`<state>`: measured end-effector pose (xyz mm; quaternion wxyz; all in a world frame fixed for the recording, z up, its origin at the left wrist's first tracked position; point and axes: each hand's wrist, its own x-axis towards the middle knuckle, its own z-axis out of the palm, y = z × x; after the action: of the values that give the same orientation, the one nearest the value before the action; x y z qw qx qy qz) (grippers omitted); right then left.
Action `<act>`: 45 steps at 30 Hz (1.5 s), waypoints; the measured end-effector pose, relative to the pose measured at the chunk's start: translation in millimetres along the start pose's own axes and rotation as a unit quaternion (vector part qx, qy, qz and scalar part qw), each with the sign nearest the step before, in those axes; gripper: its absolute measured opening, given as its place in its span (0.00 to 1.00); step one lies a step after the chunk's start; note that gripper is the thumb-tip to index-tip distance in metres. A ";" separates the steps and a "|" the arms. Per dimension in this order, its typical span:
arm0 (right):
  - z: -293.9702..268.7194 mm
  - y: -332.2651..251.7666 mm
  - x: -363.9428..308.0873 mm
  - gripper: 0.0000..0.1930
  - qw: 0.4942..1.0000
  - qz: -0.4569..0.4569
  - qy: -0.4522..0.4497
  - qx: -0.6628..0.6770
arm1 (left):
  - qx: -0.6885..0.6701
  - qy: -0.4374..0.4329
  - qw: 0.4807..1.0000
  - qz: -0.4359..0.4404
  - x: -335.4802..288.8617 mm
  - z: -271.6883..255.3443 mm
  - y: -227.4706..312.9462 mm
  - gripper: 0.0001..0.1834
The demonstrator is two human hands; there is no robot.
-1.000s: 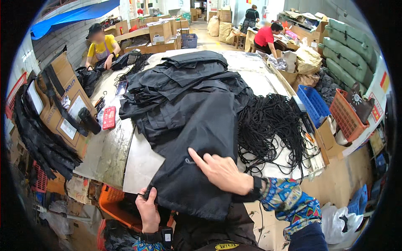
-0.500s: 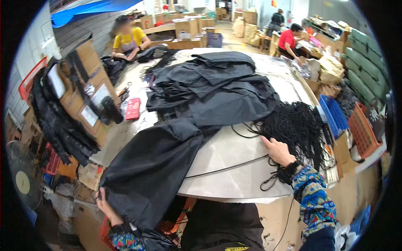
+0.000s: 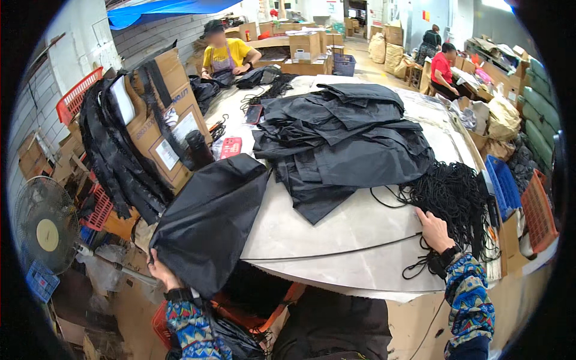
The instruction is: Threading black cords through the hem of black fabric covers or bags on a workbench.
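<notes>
My left hand point(image 3: 162, 270) grips the lower left edge of a black fabric piece point(image 3: 210, 219), which looks like a bag and hangs over the table's near left edge. A thin black cord point(image 3: 336, 254) runs nearly straight from beside this fabric across the tabletop to my right hand point(image 3: 436, 231). The fingers of my right hand close on the cord, with the index finger reaching forward. Just beyond it lies a tangled heap of black cords point(image 3: 453, 195). Stacked black fabric pieces point(image 3: 348, 141) cover the middle of the pale table point(image 3: 336, 240).
A red packet point(image 3: 231, 147) and a phone point(image 3: 254, 114) lie left of the stack. Cardboard with black strips point(image 3: 174, 120) stands at the left, near a fan point(image 3: 48, 234). Blue point(image 3: 503, 186) and orange crates point(image 3: 538, 204) sit right. A co-worker point(image 3: 225, 57) handles black fabric opposite.
The view has swung left. The fabric piece in my left hand has come away from the stack toward the left, baring a corner of the fabric beneath. The cord stretches longer between my hands.
</notes>
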<state>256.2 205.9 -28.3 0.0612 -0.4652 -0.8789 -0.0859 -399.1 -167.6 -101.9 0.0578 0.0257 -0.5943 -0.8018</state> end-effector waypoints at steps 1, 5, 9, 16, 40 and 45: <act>0.1 0.2 1.4 0.25 1.000 -0.005 -0.003 0.016 | -0.034 0.005 0.999 -0.041 -2.2 10.5 -6.9 0.17; -9.6 -18.0 2.7 0.19 0.998 -0.036 -0.007 0.052 | -0.075 -0.039 0.992 -0.090 -19.4 63.2 -29.2 0.19; -33.1 -39.3 -3.9 0.13 0.992 -0.079 -0.030 0.091 | 0.063 -0.192 0.953 -0.225 14.7 75.3 -22.1 0.17; -38.0 -38.5 -19.1 0.10 0.983 -0.066 -0.087 0.146 | -0.044 -0.142 0.916 -0.374 19.4 44.2 -5.3 0.22; -18.2 34.2 -20.5 0.09 0.974 -0.068 -0.032 0.215 | 0.198 -0.674 0.672 -0.233 -342.5 142.8 72.8 0.10; -8.3 78.8 -11.1 0.09 0.987 -0.002 0.041 0.157 | 0.107 -0.551 0.770 -0.305 -247.6 79.0 71.4 0.12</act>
<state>327.9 238.7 -14.9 0.1695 -0.4441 -0.8792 0.0335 -157.7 -82.6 -17.4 -0.5301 -0.2344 -0.5668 -0.5855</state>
